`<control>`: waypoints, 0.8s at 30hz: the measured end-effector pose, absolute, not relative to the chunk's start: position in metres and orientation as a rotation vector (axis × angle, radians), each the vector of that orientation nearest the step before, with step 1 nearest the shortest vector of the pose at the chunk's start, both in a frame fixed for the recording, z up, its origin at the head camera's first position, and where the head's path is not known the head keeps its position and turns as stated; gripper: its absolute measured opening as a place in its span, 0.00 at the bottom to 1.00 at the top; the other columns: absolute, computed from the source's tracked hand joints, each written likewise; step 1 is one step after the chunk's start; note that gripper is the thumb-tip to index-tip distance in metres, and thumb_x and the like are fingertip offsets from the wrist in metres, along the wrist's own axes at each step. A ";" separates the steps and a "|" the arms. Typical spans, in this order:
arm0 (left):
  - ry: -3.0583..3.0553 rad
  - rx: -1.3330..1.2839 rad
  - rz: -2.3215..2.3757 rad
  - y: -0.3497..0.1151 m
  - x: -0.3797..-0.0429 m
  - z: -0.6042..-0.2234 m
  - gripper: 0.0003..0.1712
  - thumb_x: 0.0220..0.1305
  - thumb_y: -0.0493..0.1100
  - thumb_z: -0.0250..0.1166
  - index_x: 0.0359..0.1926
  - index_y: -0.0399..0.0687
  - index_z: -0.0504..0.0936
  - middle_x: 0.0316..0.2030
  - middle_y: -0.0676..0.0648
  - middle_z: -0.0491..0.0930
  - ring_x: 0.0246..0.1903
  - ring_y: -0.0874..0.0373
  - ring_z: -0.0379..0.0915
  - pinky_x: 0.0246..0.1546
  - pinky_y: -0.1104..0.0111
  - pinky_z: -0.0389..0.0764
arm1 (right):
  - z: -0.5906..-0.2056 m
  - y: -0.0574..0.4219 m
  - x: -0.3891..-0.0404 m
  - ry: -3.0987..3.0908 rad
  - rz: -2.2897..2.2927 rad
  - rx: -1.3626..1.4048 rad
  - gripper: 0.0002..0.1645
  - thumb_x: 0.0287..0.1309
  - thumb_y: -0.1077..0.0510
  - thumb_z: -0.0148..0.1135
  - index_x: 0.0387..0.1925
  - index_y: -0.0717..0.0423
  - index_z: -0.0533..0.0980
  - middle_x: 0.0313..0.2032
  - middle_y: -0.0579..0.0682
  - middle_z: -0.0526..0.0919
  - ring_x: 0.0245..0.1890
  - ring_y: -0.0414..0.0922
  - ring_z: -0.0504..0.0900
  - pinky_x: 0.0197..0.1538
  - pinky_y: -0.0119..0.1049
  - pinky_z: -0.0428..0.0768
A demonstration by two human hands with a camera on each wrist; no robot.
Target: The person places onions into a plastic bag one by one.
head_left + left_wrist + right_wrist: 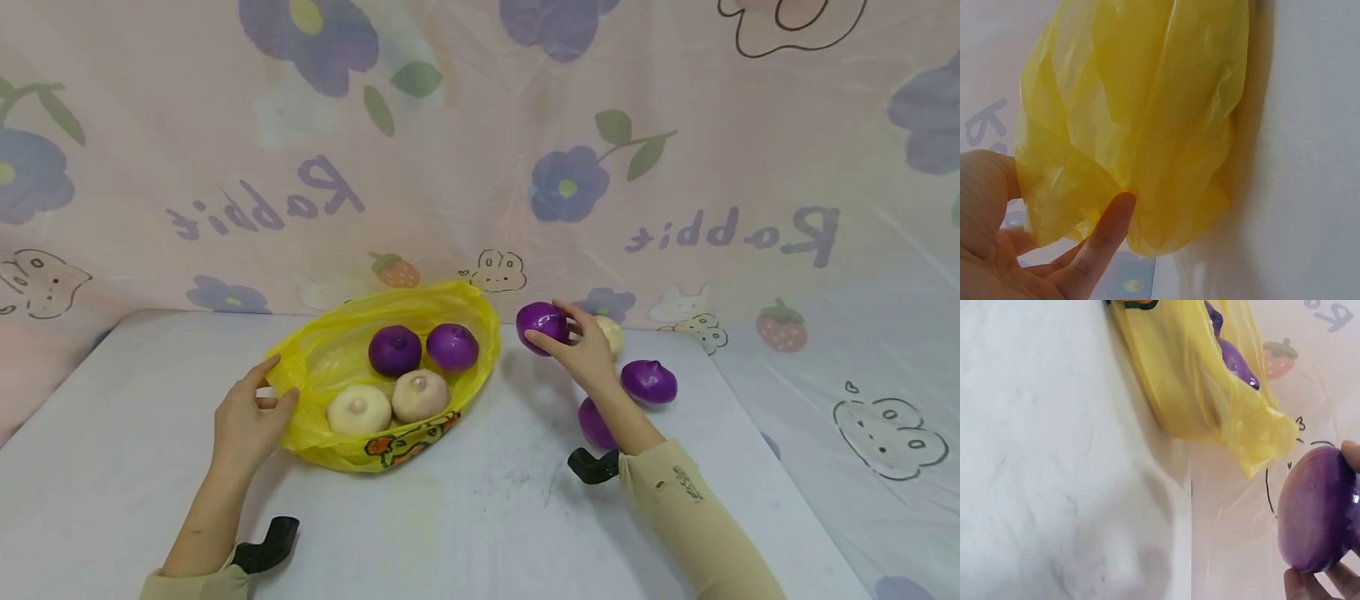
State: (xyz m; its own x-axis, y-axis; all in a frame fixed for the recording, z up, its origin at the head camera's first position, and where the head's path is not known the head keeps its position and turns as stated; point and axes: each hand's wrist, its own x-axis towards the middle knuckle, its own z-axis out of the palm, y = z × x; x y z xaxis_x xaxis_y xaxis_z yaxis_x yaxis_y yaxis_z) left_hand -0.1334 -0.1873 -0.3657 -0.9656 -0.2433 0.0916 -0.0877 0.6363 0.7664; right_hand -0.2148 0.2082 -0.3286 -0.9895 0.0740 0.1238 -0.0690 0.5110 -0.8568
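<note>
My left hand (249,421) pinches the left edge of a yellow plastic bag (315,454), whose mouth is spread open on the table. Inside the bag lie two purple onions (394,352) and two cream-coloured bulbs (360,409). To the right of the bag, above the table, my right hand (588,354) grips another purple onion (1310,512) between thumb and fingers. Behind that hand a cream bulb (612,336) is partly hidden. Two more purple onions, one at the right (649,382) and one (596,423) partly covered by my forearm, rest on the table.
A white-covered table (465,525) carries everything. A printed cloth (450,125) with flowers and rabbits hangs behind it. Black curved mounts stick out at the left cuff (267,546) and the right cuff (592,467).
</note>
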 end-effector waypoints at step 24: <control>-2.668 0.269 -1.230 -0.189 -0.134 -0.368 0.32 0.65 0.41 0.57 0.69 0.36 0.62 0.55 0.28 0.69 0.44 0.37 0.76 0.26 0.75 0.73 | -0.316 0.147 -0.222 -2.501 1.629 0.231 0.40 0.51 0.50 0.72 0.65 0.52 0.68 0.62 0.53 0.70 0.55 0.55 0.72 0.56 0.48 0.77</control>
State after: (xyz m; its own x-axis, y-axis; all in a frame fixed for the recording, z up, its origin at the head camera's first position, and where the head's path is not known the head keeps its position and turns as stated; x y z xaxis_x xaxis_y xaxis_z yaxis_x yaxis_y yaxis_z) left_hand -0.1344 -0.1888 -0.3681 -0.9652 -0.2430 0.0967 -0.0842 0.6390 0.7646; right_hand -0.2219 0.1470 -0.3163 -0.9773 -0.0484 0.2065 -0.2084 0.3992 -0.8929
